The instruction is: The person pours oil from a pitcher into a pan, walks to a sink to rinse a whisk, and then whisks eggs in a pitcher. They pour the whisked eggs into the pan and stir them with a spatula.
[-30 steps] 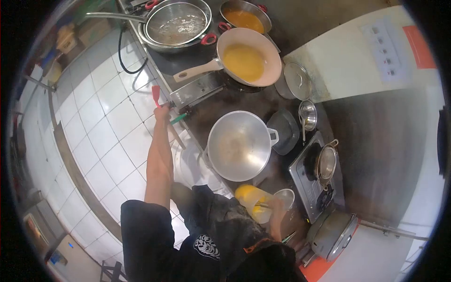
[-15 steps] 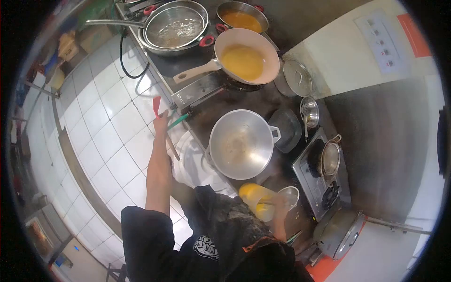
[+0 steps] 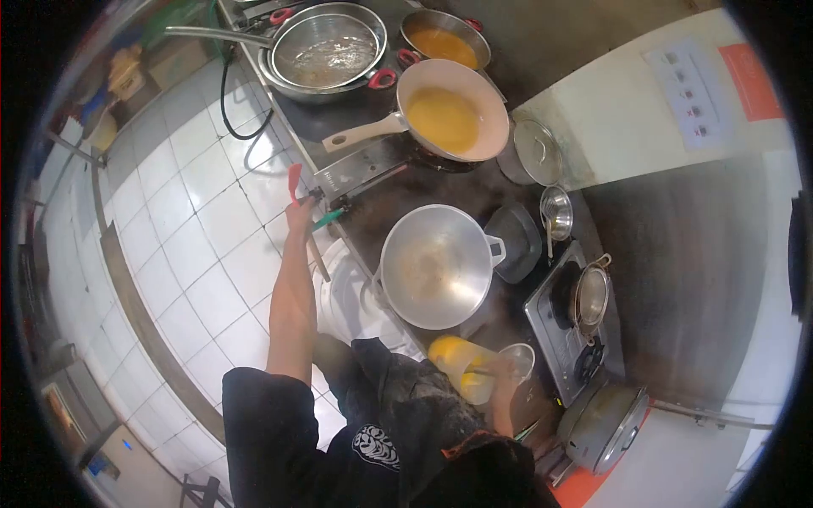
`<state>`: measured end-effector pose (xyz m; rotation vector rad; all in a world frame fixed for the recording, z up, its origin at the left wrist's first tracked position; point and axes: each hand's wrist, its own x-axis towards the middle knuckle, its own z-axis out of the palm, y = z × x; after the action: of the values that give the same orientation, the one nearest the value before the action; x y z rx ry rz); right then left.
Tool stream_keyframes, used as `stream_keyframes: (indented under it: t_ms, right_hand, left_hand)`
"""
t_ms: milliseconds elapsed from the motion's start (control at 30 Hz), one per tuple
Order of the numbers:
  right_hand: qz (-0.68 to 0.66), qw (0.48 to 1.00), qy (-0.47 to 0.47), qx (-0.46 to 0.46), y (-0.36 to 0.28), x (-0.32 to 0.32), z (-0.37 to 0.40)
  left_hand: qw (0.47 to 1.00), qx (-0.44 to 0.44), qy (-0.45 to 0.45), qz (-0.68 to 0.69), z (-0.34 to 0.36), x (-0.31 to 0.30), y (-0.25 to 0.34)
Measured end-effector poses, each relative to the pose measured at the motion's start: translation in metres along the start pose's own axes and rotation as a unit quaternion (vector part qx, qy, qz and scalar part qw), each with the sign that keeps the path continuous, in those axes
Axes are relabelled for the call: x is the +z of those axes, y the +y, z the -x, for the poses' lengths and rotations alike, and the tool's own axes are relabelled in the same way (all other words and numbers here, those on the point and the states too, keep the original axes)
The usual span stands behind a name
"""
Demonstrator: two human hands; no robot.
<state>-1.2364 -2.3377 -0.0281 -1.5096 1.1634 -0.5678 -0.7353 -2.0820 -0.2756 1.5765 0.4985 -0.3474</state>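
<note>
My left hand [image 3: 299, 217] is closed around a spatula [image 3: 295, 182] with a red head, its wooden handle hanging down behind the wrist. That hand is right at the front of the burner [image 3: 354, 173], by the knob and a green hose end [image 3: 329, 218]. At the lower right my right hand [image 3: 503, 379] is closed at the handle side of a translucent jug [image 3: 457, 360] with yellow contents. A metal cup [image 3: 518, 360] stands right beside these fingers. Between my hands sits a wide aluminium pot [image 3: 434, 267] with a little residue on its bottom.
A pale frying pan [image 3: 445, 114] holding yellow liquid sits on the burner. Farther back are a strainer over a pot [image 3: 326, 51] and a pan of orange liquid [image 3: 445, 41]. A gas stove [image 3: 555, 326] and a large lidded pot [image 3: 601, 423] stand at right.
The view has shifted slightly, moving the cookware a little in the frame. My left hand with the spatula has come closer to the burner's knob. My right hand stays by the jug.
</note>
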Motion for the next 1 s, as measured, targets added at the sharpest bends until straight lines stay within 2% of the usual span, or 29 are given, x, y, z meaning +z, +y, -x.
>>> stream_keyframes:
  t_ms: [133, 200, 267, 367, 433, 533, 567, 633, 733, 833, 933, 1000]
  right_hand:
    - [0.067, 0.997, 0.022, -0.007, 0.002, 0.001, -0.002]
    - [0.071, 0.997, 0.015, -0.014, -0.003, 0.002, -0.001]
    - [0.065, 0.998, 0.009, -0.018, -0.011, 0.006, 0.002]
    - [0.042, 0.999, 0.013, -0.007, -0.007, 0.001, 0.003]
    - [0.025, 0.999, 0.028, 0.02, 0.017, -0.015, -0.006]
    - [0.153, 0.988, -0.016, -0.02, 0.003, -0.01, 0.0]
    - [0.143, 0.99, -0.015, -0.013, 0.005, -0.011, -0.001]
    - [0.123, 0.992, -0.004, 0.007, 0.008, -0.011, 0.001]
    - [0.064, 0.997, 0.019, 0.039, -0.01, 0.016, 0.017]
    - [0.166, 0.986, 0.005, 0.022, -0.019, 0.027, 0.025]
    - [0.097, 0.992, 0.037, 0.078, -0.016, 0.029, 0.027]
    - [0.127, 0.989, 0.037, 0.061, -0.004, 0.015, 0.023]
  left_hand:
    - [1.0, -0.001, 0.014, -0.012, -0.009, 0.0, -0.011]
    - [0.996, 0.037, 0.046, -0.068, -0.007, -0.004, -0.012]
    - [0.986, 0.082, 0.102, -0.106, 0.008, -0.005, 0.014]
    - [0.976, 0.103, 0.191, -0.032, 0.0, 0.002, 0.059]
    - [0.967, 0.15, 0.203, 0.015, -0.019, 0.012, 0.097]
    - [0.973, 0.173, 0.093, 0.12, -0.057, 0.031, 0.149]
    - [0.972, 0.166, 0.049, 0.16, -0.074, 0.038, 0.161]
    - [0.987, 0.154, 0.039, -0.007, -0.123, 0.053, 0.173]
    - [0.995, 0.047, -0.036, 0.081, -0.134, 0.069, 0.198]
    - [0.994, 0.045, -0.008, 0.094, -0.191, 0.109, 0.162]
    - [0.985, 0.034, 0.011, 0.169, -0.171, 0.11, 0.18]
    - [0.981, 0.019, 0.006, 0.194, -0.17, 0.108, 0.185]
